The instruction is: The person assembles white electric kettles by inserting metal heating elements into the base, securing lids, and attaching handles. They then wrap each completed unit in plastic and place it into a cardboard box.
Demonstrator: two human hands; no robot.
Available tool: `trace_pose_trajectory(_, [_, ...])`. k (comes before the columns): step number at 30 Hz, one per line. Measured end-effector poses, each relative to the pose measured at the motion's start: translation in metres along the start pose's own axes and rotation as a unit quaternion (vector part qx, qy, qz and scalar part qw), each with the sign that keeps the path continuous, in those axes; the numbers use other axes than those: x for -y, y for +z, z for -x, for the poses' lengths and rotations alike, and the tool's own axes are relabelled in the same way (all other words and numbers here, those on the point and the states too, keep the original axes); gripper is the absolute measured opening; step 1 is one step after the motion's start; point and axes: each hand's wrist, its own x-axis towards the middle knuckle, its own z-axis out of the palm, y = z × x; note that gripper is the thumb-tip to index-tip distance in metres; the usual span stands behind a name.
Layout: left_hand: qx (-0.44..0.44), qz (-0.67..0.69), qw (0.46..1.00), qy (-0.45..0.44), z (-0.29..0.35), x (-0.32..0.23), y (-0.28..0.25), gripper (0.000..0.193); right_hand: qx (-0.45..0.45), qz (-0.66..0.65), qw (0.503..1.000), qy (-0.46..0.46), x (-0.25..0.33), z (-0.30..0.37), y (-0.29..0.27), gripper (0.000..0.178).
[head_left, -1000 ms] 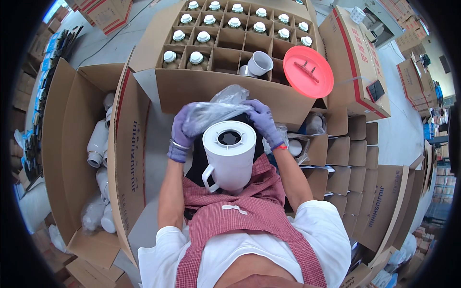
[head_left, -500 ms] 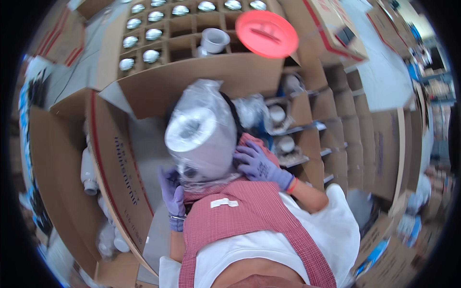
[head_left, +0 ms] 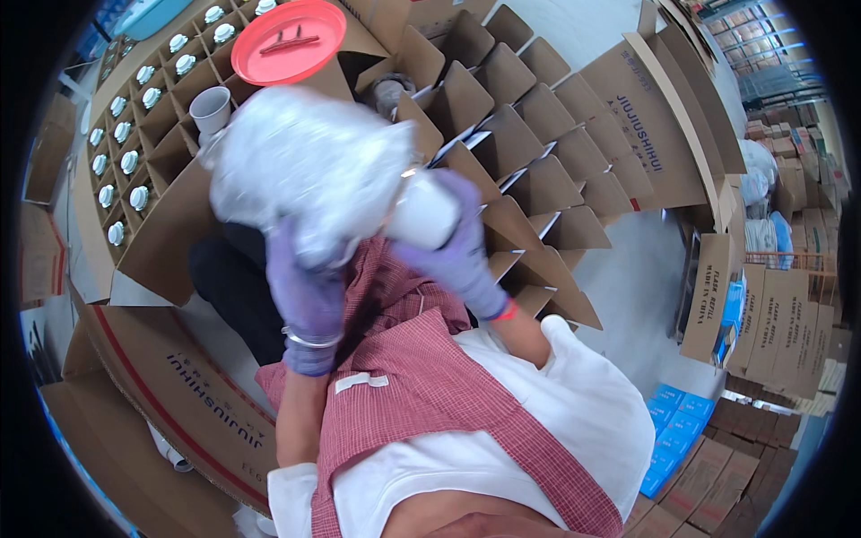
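Observation:
A white cylindrical vessel [head_left: 421, 213] in a crinkled clear plastic bag [head_left: 300, 170] lies tilted across both hands, above my lap. My right hand [head_left: 459, 247], in a purple glove, is wrapped round its smooth white end. At the near side of the bag, my left hand [head_left: 307, 296] is closed on the plastic, its fingers partly hidden under it. Motion blurs the bag and both hands, so the vessel's full shape cannot be made out. A red checked apron [head_left: 404, 394] covers my lap below.
A divided carton [head_left: 166, 238] with several silver-capped items stands at the left, bearing a red round tray [head_left: 314, 25] and a white cup [head_left: 211, 109]. Cardboard dividers [head_left: 511, 134] rise at the right. An open carton [head_left: 179, 386] lies lower left; blue boxes [head_left: 673, 430] are stacked lower right.
The bagged vessel, upright between my hands before, is now lifted and tipped, its white end toward my right hand. Both hands have closed on it. My view has turned to the right.

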Motion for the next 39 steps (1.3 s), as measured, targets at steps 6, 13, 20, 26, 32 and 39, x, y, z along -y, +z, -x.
trace_pose_trajectory(6, [0.592, -0.011, 0.771, 0.233, 0.063, -0.006, 0.06, 0.034, 0.054, -0.066, 0.951, 0.298, 0.027, -0.024, -0.196, 0.057])
trace_pose_trajectory(13, [0.527, -0.037, 0.84, -0.122, -0.016, -0.052, 0.005, 0.049, 0.326, 0.275, 0.798, 0.426, -0.001, -0.068, -0.205, 0.074])
trace_pose_trajectory(20, [0.084, -0.229, 0.963, -0.113, -0.004, -0.11, -0.189, 0.046, 0.453, 0.409, 0.781, 0.134, -0.034, -0.078, -0.156, 0.08])
trace_pose_trajectory(26, [-0.156, -0.358, 0.917, -0.084, 0.058, -0.167, -0.333, 0.04, 0.487, 0.445, 0.751, -0.027, -0.114, 0.052, -0.142, 0.078])
trace_pose_trajectory(32, [-0.234, -0.598, 0.667, -0.378, 0.204, -0.166, -0.486, 0.041, 0.58, 0.415, 0.7, 0.036, -0.103, -0.03, -0.057, 0.049])
trace_pose_trajectory(39, [-0.25, -0.552, 0.602, -0.52, 0.288, -0.003, -0.558, 0.074, 0.569, 0.347, 0.726, -0.168, -0.052, -0.096, 0.056, 0.05])
